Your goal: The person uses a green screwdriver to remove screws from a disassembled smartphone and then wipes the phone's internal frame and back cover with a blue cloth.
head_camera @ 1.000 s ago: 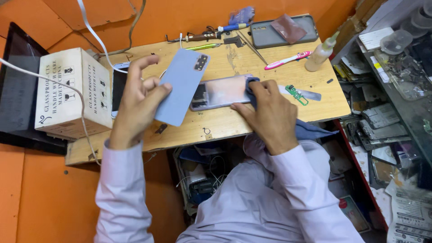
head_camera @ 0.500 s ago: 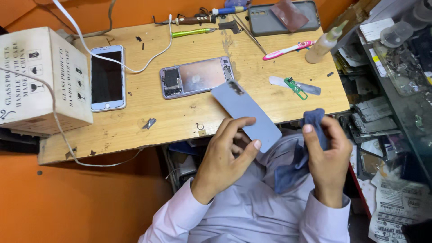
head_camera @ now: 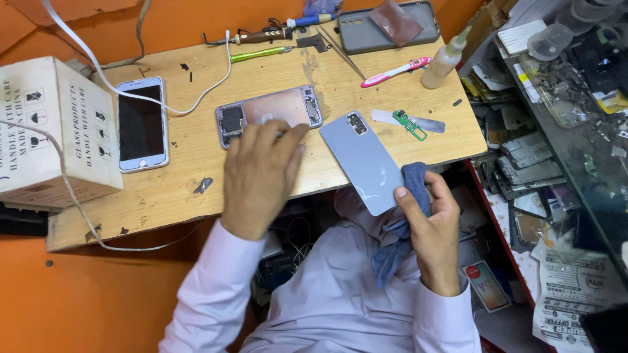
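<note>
Fingers [head_camera: 404, 196] of the right hand [head_camera: 432, 229] pinch a grey-blue glossy phone back cover [head_camera: 363, 160] together with a dark blue cloth [head_camera: 411, 180] at the wooden counter [head_camera: 327, 176] edge. Farther in, the left hand [head_camera: 258, 176] spreads open fingers onto an opened silver phone frame [head_camera: 268, 111]; beyond lies a pink toothbrush [head_camera: 392, 70].

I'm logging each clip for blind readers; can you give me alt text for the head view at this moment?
Over a wooden bench, the left hand reaches its fingers onto an opened phone, while the right hand holds a grey back cover and a blue cloth. A white phone, cardboard box, toothbrush and bottle lie around.
</note>
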